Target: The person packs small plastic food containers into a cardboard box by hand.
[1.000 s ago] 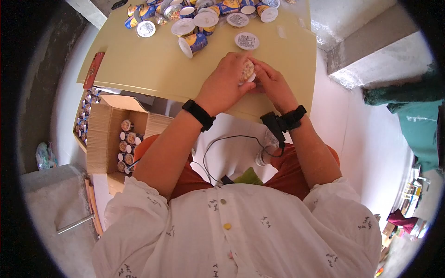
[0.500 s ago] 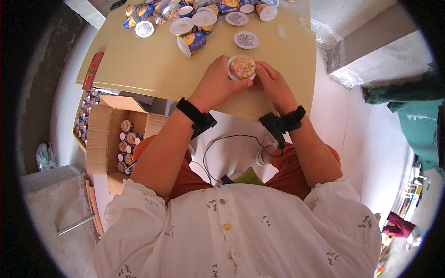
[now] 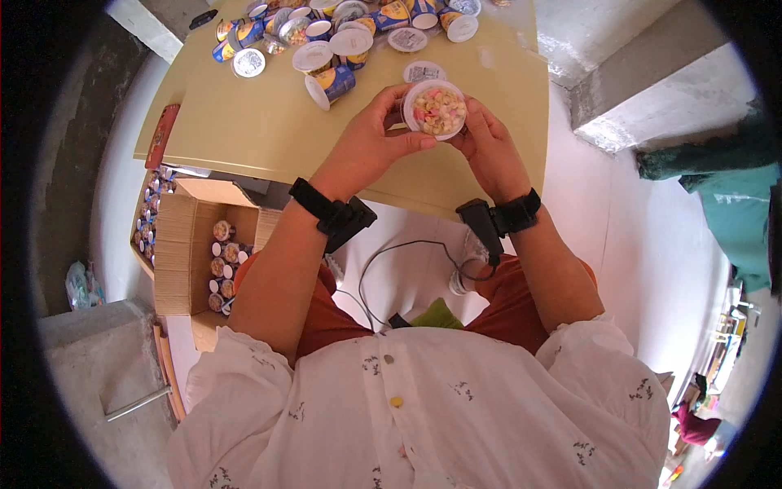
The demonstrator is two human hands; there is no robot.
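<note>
Between my hands is a cup with a clear lid [image 3: 438, 111], filled with pale yellow and pink pieces like cereal. Its round top faces me, a little above the near part of the yellow table [image 3: 252, 122]. My left hand [image 3: 376, 134] grips the cup's left side, thumb along the lower rim. On the opposite side, my right hand [image 3: 490, 147] pinches the rim with thumb and fingers; some fingertips are hidden behind it. Just beyond the cup lies a white round piece with a printed label [image 3: 424, 71]. A blue and yellow cup [image 3: 336, 82] rests on its side to the left.
Several more blue and yellow cups [image 3: 391, 16] are heaped at the table's far side. A red flat object [image 3: 163, 135] lies at the left edge. Below it stands an open cardboard box [image 3: 173, 261] holding several filled cups. A cable [image 3: 383, 253] hangs near my knees.
The cup has come up closer to my view and slightly right, and its lid looks larger. Both hands moved with it, still holding it. The view has shifted a little.
</note>
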